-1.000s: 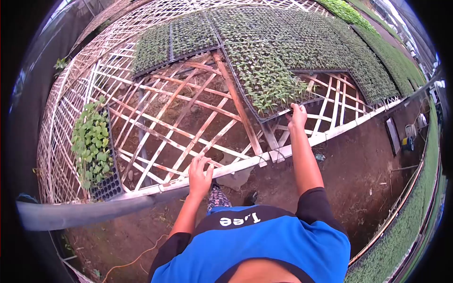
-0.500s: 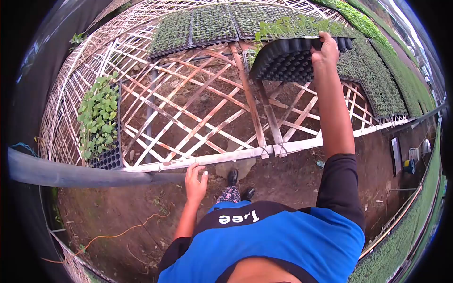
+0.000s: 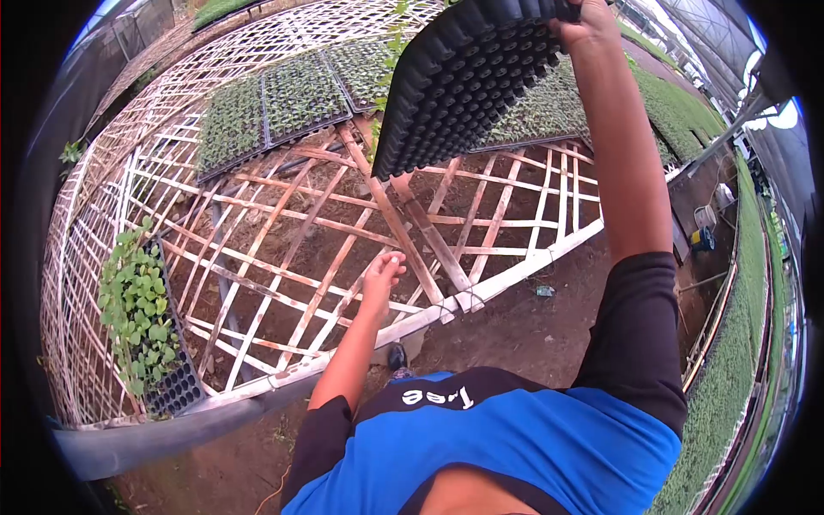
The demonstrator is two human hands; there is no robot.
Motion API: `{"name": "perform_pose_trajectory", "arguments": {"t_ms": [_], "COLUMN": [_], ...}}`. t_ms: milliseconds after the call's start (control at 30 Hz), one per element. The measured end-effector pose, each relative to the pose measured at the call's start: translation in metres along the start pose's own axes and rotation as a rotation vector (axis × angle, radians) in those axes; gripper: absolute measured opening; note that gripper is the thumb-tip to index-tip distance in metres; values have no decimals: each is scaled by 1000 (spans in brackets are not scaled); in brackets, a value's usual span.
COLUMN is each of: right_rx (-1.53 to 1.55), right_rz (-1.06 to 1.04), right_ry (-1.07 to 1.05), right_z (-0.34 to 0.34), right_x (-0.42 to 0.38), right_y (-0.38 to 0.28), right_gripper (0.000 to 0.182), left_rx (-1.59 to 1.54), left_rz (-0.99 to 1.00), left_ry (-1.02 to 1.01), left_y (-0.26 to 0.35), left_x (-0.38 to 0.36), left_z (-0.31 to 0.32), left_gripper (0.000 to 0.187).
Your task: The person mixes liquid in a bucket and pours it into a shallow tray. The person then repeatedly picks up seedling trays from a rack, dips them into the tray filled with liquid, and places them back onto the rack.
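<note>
My right hand [image 3: 590, 30] is raised high and closed around the edge of a black seedling tray [image 3: 472, 86]. The tray hangs tilted, its underside of rounded cells turned toward me. Some green seedlings [image 3: 397, 39] show past its far left edge; most of its top is hidden. Over the slatted bench [image 3: 283, 249], my left hand [image 3: 384, 271] is held in the air with its fingers loosely bent and nothing in them. Below and left of the hanging tray, flat trays of small seedlings [image 3: 300, 99] lie on the bench.
At the bench's left end stands a tray of larger leafy seedlings [image 3: 137, 309], with bare cells at its near end. A white front rail [image 3: 532, 262] and a grey pipe [image 3: 154, 442] edge the bench. More seedling beds [image 3: 730, 378] run along the right.
My right hand has lifted the tray higher and tilted it more steeply. My left hand has moved from the front rail to above the slats. The view has turned.
</note>
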State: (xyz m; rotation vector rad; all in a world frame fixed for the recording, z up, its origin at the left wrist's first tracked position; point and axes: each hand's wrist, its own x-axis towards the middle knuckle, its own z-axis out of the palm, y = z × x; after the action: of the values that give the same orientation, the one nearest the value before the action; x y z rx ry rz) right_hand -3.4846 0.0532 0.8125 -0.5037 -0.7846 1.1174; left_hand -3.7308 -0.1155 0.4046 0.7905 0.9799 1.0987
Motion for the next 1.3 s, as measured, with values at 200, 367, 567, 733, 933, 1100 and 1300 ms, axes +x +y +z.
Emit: {"name": "perform_pose_trajectory", "arguments": {"t_ms": [200,367,567,733,933,1100,1300], "right_rx": [-27,-103,-283,-346,-288,-302,-291], "right_rz": [5,-124,-238,-213,-80,-81,-105], "right_ry": [-58,-19,370,782,943,1095,1308], "right_z": [-58,-126,-260,-391,-602,-753,-872], "right_x": [-68,-209,-332,-398,-475,-512,-491], "right_y": [-173,-263,-348,-380,-400,-404,-469], "right_gripper": [12,10,15,20,5,7,12], "left_rx": [-845,-989,-744,-118,367,569,670], "left_rz": [-419,-211,-512,-507,-491,-406,-400], "left_ry": [-300,-578,-660,-689,-733,-762,-830], "left_y": [-69,-51,-130,-223,-316,-410,-461], "left_x": [80,37,6,6,21,82,133], "left_z": [95,194,315,429,564,657,831], "left_gripper": [30,40,38,32,18,18,21]}}
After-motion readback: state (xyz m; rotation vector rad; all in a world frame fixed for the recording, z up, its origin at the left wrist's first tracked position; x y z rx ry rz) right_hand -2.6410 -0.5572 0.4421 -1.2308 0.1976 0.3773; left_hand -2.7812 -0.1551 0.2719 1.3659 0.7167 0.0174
